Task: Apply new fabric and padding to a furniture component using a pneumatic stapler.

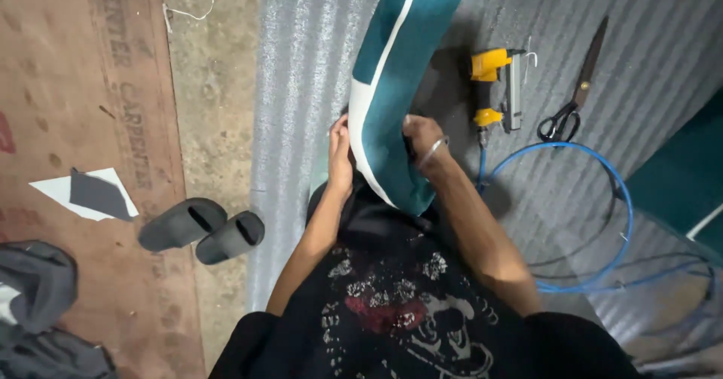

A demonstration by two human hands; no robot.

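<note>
A long teal upholstered panel (399,63) with a white stripe stands tilted against my lap, its lower end near my black printed shirt. My left hand (340,153) presses flat on the panel's white left edge. My right hand (423,142), with a metal bangle on the wrist, grips the panel's right edge. Both hands hold the panel between them.
A yellow pneumatic staple gun (498,85) with a blue air hose (617,191) lies to the right on grey ribbed sheeting (301,85). Black scissors (574,97) lie beyond it. Two grey slippers (202,230) rest on the floor at left, near plywood (75,85) and cloth scraps (92,193).
</note>
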